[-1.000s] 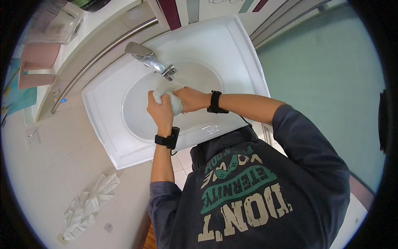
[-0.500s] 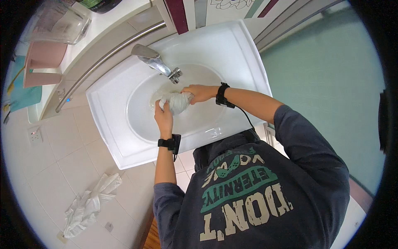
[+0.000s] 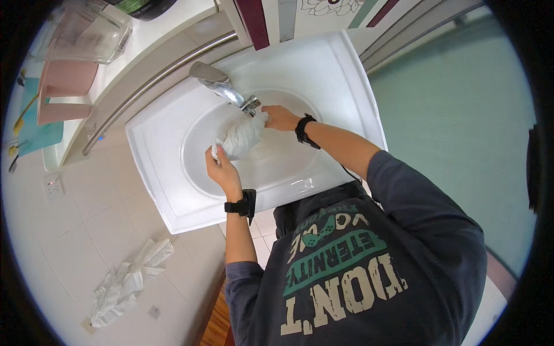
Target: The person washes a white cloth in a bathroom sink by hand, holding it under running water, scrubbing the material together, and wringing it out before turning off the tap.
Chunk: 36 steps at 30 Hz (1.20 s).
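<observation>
A bunched white cloth [image 3: 241, 139] stretches slantwise across the white washbasin [image 3: 193, 158], below the chrome tap [image 3: 222, 86]. My left hand [image 3: 224, 174] pinches its lower left end between thumb and fingers. At the upper right end, close to the tap's spout, my right hand [image 3: 281, 118] grips the cloth with its fingers closed. The middle of the cloth hangs in loose folds between my hands. Whether water runs from the spout, I cannot make out.
A metal rail [image 3: 156, 86] runs along the shelf edge on the left. On that shelf stand a clear plastic container [image 3: 95, 40] and a pink holder [image 3: 66, 78]. A crumpled white plastic bag [image 3: 130, 282] hangs at the tiled wall, lower left. Frosted glass [image 3: 456, 115] is at the right.
My hands have moved apart, drawing the cloth out longer. The left went a little toward the lower left, the right up nearer the spout. The view has shifted slightly.
</observation>
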Motion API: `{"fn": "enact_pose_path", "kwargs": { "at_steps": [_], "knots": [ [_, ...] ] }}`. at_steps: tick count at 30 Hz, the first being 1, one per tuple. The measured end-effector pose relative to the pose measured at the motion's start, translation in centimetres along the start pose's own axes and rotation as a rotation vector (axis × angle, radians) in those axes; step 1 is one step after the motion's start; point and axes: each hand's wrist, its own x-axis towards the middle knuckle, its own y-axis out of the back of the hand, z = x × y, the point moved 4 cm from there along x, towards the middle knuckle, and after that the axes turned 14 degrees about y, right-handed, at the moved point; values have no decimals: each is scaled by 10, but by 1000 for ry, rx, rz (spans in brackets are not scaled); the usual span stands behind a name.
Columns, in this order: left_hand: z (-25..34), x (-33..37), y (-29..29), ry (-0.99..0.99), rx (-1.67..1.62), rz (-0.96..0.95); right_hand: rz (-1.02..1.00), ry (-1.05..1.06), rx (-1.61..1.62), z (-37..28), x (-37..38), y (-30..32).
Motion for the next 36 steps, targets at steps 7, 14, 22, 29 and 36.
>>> {"fn": "enact_pose_path", "kwargs": {
  "at_steps": [7,14,22,29,36],
  "knots": [
    [-23,-10,-39,366,-349,-356,91,-623,1723,-25,-26,-4],
    [-21,-25,-64,454,-255,-780,380,-458,1504,-18,-28,-4],
    [-70,-18,-57,670,-207,-659,259,-464,1419,-35,-23,-8],
    [-46,-23,-79,832,-946,-798,-87,-167,1047,-27,-28,13],
    [-34,-19,-64,569,-666,-196,-35,-184,456,-29,-25,21]
  ]
}}
